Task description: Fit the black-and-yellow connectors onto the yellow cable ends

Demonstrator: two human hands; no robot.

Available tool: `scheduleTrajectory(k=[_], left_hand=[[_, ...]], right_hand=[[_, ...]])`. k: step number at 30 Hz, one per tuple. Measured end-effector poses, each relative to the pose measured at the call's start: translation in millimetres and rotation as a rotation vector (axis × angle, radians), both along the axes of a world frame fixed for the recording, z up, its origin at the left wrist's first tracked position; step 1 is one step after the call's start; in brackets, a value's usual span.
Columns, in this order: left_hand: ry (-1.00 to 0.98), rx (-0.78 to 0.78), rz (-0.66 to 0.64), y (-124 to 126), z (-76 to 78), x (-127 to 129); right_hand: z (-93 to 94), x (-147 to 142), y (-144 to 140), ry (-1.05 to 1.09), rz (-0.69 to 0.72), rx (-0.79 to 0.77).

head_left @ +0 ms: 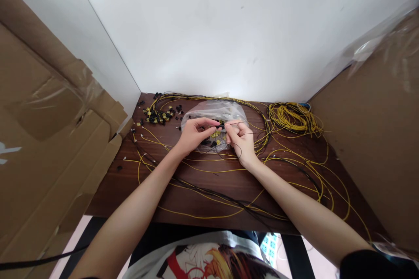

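1. The person's left hand (pixel 194 134) and right hand (pixel 240 138) are held close together above the middle of the counter (pixel 225 183). The fingertips of both hands meet and pinch one small black piece (pixel 222 126) between them.
2. A thin black wire (pixel 238 146) makes a loop over the back of the right hand, near the wrist.
3. Directly under the hands lies a clear plastic bag (pixel 212 111). It rests on the counter and has some small yellow and black parts inside; I cannot tell what they are exactly.
4. To the left of the bag, near the back of the counter, there is a pile of small black and yellow connectors (pixel 159 114).
5. Long yellow cables (pixel 196 163) are spread over the dark wooden counter, under both forearms, together with a bundle of black cables (pixel 229 200) running toward the front edge.
6. At the back right a coil of yellow cable (pixel 293 117) lies well apart from the hands.
7. Cardboard sheets (pixel 49 139) stand at the left side, and a cardboard box (pixel 376 139) stands at the right. A white wall (pixel 229 30) is behind.
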State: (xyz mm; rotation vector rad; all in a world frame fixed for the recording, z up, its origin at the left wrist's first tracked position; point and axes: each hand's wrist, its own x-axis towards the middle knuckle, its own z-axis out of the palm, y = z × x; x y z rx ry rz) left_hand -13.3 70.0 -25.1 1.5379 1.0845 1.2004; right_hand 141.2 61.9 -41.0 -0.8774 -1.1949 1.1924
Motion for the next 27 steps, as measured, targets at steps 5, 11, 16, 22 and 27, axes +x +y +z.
scheduleTrajectory(k=[5,11,16,22,27], left_hand=[[0.005,-0.015,-0.005,-1.0,1.0,0.6],[-0.003,-0.007,-0.002,-1.3,1.4,0.0],[-0.005,0.001,-0.007,0.2,-0.7,-0.5],[0.007,-0.004,-0.011,-0.2,-0.1,0.3],[-0.01,-0.011,-0.014,-0.4,0.5,1.0]], right_hand=[[-3.2,-0.4,2.7,0.1,-0.045,-0.037],[-3.0,1.4,2.9,0.097,-0.037,-0.04],[-2.8,1.4,1.7,0.004,0.004,-0.008],[-5.6,1.4,2.5,0.027,0.003,-0.006],[-4.7,1.6,3.6,0.119,-0.046,-0.01]])
